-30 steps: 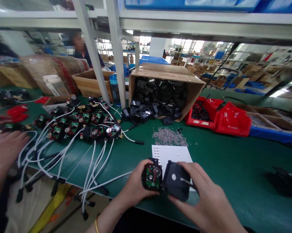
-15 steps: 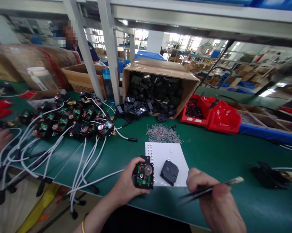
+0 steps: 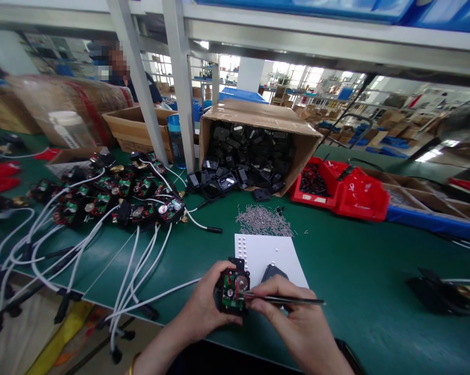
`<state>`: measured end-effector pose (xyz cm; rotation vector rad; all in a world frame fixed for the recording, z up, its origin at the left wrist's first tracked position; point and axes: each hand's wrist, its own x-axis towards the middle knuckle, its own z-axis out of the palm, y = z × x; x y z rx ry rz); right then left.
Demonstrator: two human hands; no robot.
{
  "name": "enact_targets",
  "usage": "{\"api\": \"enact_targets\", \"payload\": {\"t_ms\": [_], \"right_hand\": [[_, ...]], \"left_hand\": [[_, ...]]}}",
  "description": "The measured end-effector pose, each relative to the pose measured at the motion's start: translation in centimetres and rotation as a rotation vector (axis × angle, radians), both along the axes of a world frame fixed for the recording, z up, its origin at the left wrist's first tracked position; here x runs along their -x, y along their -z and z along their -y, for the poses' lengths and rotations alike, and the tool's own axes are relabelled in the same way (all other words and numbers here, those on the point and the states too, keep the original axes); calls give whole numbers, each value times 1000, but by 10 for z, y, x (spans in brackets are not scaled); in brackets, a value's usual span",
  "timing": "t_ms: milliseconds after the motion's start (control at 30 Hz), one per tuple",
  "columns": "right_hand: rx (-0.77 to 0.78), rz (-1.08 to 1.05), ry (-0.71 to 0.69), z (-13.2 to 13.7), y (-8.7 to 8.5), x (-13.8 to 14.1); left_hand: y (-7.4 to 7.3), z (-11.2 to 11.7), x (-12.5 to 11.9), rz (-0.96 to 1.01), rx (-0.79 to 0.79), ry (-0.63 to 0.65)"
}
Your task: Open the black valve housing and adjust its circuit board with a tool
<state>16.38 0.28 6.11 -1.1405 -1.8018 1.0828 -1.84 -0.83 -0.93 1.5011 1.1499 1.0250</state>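
A small black plastic module with its cover off (image 3: 232, 290), showing a green circuit board and a round metal part inside, sits at the near edge of a green workbench (image 3: 359, 271), just in front of the person wearing the camera. The left hand (image 3: 203, 307) is curled around the module from the left and below, gripping it with the open face up. A white cable (image 3: 156, 298) trails from it toward the left. The right hand (image 3: 293, 317) pinches a pair of thin metal tweezers (image 3: 285, 300), held nearly level, with the tips reaching into the open module near the round part; whether they carry anything is too small to tell.

Just behind the hands lies a white sheet of paper (image 3: 264, 250) with rows of tiny metal beads along its left edge, and on it a black plastic cover (image 3: 272, 272), partly hidden by the right hand. The module looks unfinished: its inside is exposed and the cover lies apart from it.

Beyond the paper is a loose heap of small silver pins (image 3: 262, 221). Farther back a cardboard box tipped on its side (image 3: 258, 140) spills black covers. To the left, many open modules with white cables (image 3: 113, 200) lie spread out. Red plastic bins (image 3: 344, 192) stand to the right. Another person sits behind the far shelving.
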Motion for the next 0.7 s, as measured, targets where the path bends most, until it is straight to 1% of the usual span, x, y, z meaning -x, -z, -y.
{"api": "enact_targets", "payload": {"t_ms": [167, 400, 533, 700], "right_hand": [[70, 43, -29, -2, -1, 1], [59, 36, -49, -4, -5, 2], [27, 27, -18, -4, -10, 1], [-76, -2, -69, -5, -9, 3]], "left_hand": [[1, -1, 1, -33, -25, 14], [0, 0, 1, -27, -35, 15], [0, 0, 1, -43, -31, 8], [0, 0, 1, -27, -29, 13]]}}
